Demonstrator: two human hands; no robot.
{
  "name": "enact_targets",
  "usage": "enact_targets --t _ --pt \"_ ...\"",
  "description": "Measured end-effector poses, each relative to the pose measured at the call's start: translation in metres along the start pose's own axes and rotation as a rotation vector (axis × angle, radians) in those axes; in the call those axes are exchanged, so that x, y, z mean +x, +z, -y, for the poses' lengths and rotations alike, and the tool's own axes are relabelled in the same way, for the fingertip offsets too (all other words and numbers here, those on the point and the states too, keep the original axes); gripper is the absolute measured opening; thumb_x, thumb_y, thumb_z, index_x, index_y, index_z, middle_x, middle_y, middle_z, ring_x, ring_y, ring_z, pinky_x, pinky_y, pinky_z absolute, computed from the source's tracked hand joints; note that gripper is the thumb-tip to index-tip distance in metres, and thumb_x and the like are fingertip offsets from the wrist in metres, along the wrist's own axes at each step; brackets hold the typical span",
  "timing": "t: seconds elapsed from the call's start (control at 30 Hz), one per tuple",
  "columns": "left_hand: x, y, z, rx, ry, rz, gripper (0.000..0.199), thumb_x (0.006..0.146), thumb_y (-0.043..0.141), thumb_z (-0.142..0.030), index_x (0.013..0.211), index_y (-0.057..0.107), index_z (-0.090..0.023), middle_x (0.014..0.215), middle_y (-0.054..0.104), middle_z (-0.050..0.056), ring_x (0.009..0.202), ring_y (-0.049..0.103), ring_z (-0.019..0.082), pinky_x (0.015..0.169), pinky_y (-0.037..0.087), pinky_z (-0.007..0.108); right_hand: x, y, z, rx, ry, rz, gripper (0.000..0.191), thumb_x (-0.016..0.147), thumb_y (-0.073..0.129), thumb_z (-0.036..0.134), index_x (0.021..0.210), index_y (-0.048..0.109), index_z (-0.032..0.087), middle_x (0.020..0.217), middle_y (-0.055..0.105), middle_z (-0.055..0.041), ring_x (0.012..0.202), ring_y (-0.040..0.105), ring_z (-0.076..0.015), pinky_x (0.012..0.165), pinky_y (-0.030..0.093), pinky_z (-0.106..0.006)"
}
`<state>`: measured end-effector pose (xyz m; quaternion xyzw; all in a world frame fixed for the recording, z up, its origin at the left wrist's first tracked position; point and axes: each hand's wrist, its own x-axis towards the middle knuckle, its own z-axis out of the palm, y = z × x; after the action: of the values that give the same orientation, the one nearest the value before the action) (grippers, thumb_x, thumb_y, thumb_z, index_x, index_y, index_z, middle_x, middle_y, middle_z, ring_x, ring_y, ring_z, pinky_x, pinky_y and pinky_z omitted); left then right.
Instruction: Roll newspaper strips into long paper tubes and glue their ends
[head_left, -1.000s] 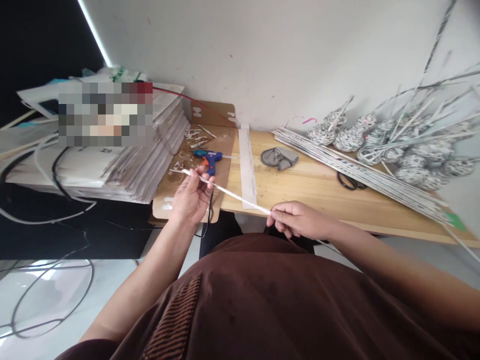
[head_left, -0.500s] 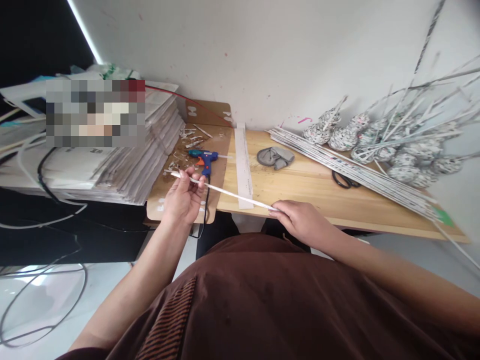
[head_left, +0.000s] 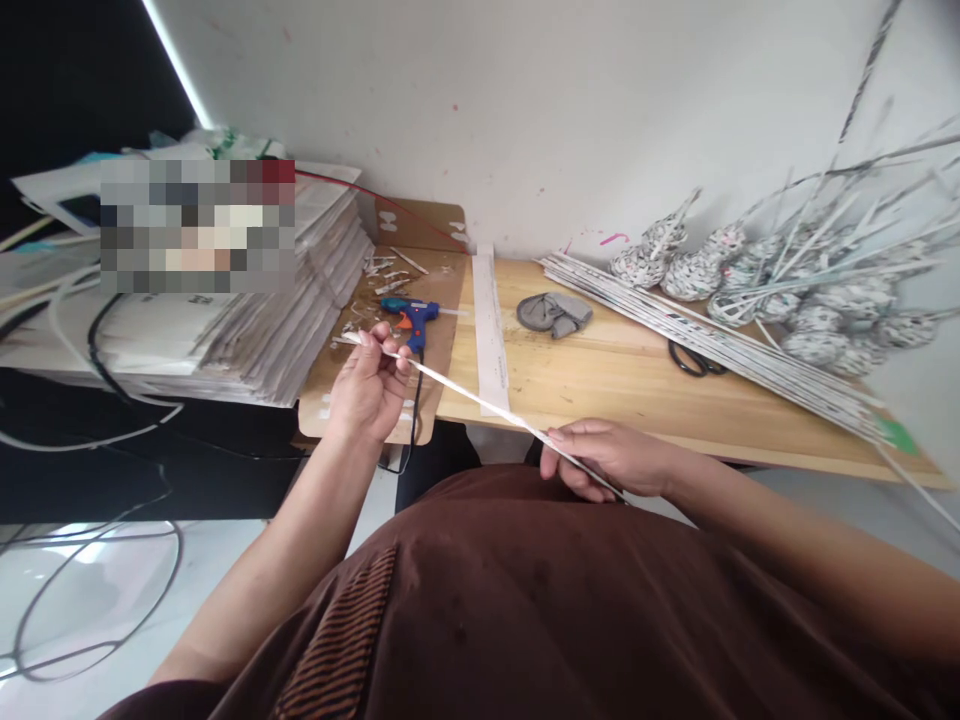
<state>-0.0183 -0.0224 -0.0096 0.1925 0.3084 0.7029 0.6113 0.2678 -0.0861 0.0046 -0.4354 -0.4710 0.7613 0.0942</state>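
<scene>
1. The left hand (head_left: 367,390) grasps a thin white paper rod (head_left: 480,398) close to its upper end, pinching it between thumb and fingertips.
2. The right hand (head_left: 607,455) grasps the rod farther down, thumb on top and the other fingers curled beneath.
3. The rod slants across the near edge of the wooden bench (head_left: 600,390), its upper end over the brown board (head_left: 441,350) on the bench's left end, its lower part out past that edge.
4. Just beyond the left hand, a blue glue gun (head_left: 421,314) lies on the board; paper scraps (head_left: 386,268) lie toward the far edge.
5. A white strip (head_left: 491,330) runs from the far edge to the near edge, beside a crumpled gray cloth (head_left: 566,315).
6. A bundle of paper rods (head_left: 697,335) stretches from the far edge toward the near right corner, in front of woven paper shapes (head_left: 690,275).
</scene>
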Motion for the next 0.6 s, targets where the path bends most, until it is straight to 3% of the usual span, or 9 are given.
enact_targets --t 0.13,0.23,0.3,0.6 --pt "-0.001 0.0 0.005 0.018 -0.015 -0.056 0.021 0.09 0.054 -0.029 0.084 0.066 -0.012 0.065 0.058 0.001 0.062 0.062 0.008 0.058 0.054 0.014 0.003 0.009 0.003 -0.39 -0.127 -0.231 0.042 0.092 0.044 0.054 0.104 0.059 0.017 0.072 0.062 -0.0019 0.053 0.057 -0.0116 0.048 0.043 -0.022" --pt "-0.001 -0.001 0.009 0.031 -0.016 -0.091 0.021 0.091 0.053 -0.028 0.086 0.067 -0.012 0.066 0.061 0.002 0.065 0.064 0.009 0.06 0.055 0.015 0.009 0.015 0.008 -0.791 -0.349 -0.491 0.028 0.09 0.053 0.044 0.103 0.062 0.021 0.084 0.068 -0.0038 0.068 0.062 -0.0152 0.061 0.043 -0.025" --pt "-0.002 -0.002 0.011 0.032 -0.012 -0.102 0.022 0.092 0.053 -0.027 0.086 0.067 -0.012 0.066 0.062 0.002 0.066 0.065 0.009 0.063 0.056 0.016 0.013 0.017 0.009 -1.003 -0.448 -0.589 0.022 0.091 0.053 0.038 0.1 0.065 0.021 0.086 0.07 -0.0039 0.072 0.063 -0.0166 0.065 0.041 -0.026" --pt "-0.008 -0.001 0.016 0.032 -0.003 -0.156 0.02 0.09 0.055 -0.026 0.084 0.067 -0.011 0.07 0.063 0.003 0.07 0.065 0.009 0.075 0.058 0.022 0.019 0.017 0.008 -1.302 -0.544 -0.67 0.03 0.097 0.041 0.03 0.089 0.067 0.018 0.08 0.068 -0.0064 0.072 0.061 -0.0176 0.067 0.038 -0.028"
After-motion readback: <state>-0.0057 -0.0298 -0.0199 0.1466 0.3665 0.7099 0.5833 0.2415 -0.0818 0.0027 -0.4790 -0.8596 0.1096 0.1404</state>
